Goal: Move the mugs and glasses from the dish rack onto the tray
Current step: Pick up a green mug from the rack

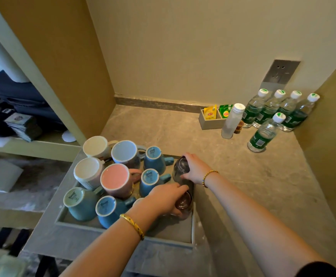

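Note:
A grey tray [107,226] sits at the counter's near left corner. Several mugs stand upside down in it: white ones [94,145] at the back left, a pink one [116,179] in the middle, blue ones [153,159] around it. My right hand [193,168] grips a clear glass [180,169], upside down at the tray's right edge. My left hand [167,196] holds a second, brownish glass [184,204] just in front of the first, inside the tray's right side. No dish rack is in view.
Several green-labelled water bottles [267,110] stand at the back right by a wall socket [281,73]. A white bottle [231,121] and a tea-bag box [211,119] stand left of them. An open shelf [13,120] with folded items lies to the left.

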A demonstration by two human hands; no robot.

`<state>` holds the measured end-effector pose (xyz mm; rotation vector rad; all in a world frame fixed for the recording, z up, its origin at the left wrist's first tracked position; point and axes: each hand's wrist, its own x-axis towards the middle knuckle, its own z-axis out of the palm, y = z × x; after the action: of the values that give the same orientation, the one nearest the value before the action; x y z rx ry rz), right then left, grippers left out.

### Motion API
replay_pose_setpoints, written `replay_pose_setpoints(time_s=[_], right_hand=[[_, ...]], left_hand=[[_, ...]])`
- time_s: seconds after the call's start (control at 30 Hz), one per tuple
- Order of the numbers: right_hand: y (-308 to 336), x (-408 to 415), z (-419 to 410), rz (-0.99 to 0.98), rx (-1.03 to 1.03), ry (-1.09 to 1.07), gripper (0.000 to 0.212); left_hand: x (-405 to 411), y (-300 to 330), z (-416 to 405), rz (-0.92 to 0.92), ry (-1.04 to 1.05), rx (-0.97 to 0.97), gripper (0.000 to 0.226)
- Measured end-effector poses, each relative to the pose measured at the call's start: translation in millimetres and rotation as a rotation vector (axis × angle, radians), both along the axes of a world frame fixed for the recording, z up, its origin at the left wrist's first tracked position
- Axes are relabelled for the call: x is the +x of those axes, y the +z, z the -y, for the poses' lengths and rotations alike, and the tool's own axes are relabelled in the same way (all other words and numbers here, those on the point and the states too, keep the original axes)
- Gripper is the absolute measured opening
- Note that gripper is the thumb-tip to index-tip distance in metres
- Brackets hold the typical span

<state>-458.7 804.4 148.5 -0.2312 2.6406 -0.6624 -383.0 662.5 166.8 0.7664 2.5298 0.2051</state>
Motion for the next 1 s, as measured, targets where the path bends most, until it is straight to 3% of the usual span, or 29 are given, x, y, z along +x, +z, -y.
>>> replay_pose_setpoints(time_s=[0.43,0.6,0.83,1.0], right_hand=[[-6,-25,2,0.022,0.004,0.002,0.085],[-2,-27,-7,0.145,-0.077,0.053,0.089],[-6,5,-22,0.006,-0.309,-0.242,0.068],[-19,37,-27,-0.009,-0.403,-0.373,0.047]], left_hand=[[-8,2,-3,0.046,0.089,0.014,0.079],[-19,1,-9,0.009,0.075,0.006,0.079],[-25,-6,-13,-0.075,0.215,0.125,0.072],[-33,-8,-11,-0.121,0.197,0.099,0.071]])
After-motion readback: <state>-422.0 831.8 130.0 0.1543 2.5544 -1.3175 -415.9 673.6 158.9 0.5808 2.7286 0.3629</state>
